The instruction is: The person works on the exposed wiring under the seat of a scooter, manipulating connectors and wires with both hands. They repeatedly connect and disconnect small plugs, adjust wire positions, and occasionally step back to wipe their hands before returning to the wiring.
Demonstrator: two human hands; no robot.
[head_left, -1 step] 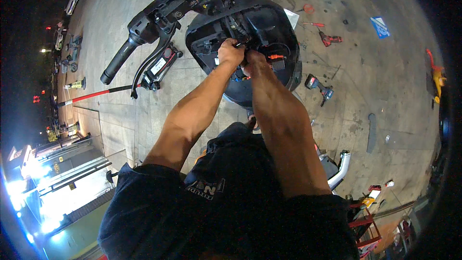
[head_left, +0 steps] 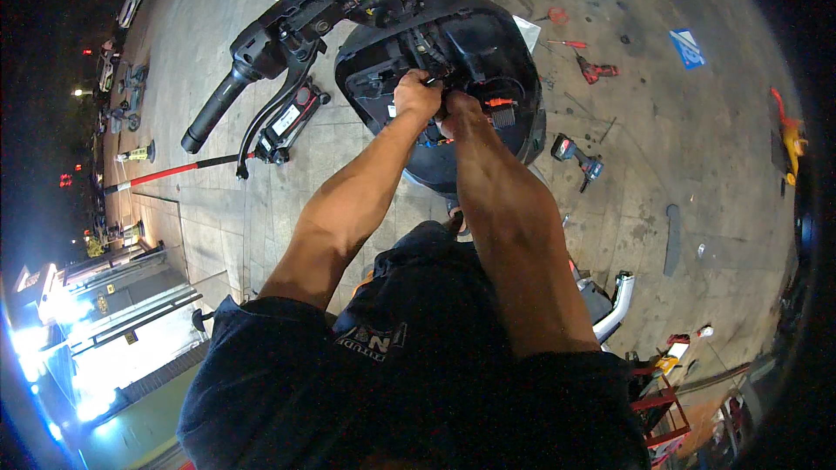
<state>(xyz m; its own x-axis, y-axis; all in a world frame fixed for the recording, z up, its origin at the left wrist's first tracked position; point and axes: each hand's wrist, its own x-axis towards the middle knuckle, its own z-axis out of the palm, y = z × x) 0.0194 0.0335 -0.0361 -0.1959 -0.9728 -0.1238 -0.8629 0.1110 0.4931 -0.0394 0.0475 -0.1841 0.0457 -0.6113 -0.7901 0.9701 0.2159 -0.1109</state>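
Observation:
Both my hands reach into the open black front section of a scooter (head_left: 488, 30), among its cables. My left hand (head_left: 419, 94) is closed, thumb and fingers pinched around a small dark piece that I cannot make out. Right beside it, my right hand (head_left: 460, 110) is bent downward with its fingers curled in; what they grip is hidden. An orange connector (head_left: 499, 103) and a finned grey block (head_left: 504, 117) sit just right of my right hand inside the shell. Bundled black wiring (head_left: 427, 48) runs above the hands.
The handlebar grip (head_left: 213, 109) and brake lever (head_left: 261, 126) stick out to the left, above a floor jack (head_left: 292, 122) with a long red-and-white handle. On the paving at right lie a red drill (head_left: 596, 70), a blue cordless tool (head_left: 578, 162) and a screwdriver (head_left: 568, 43).

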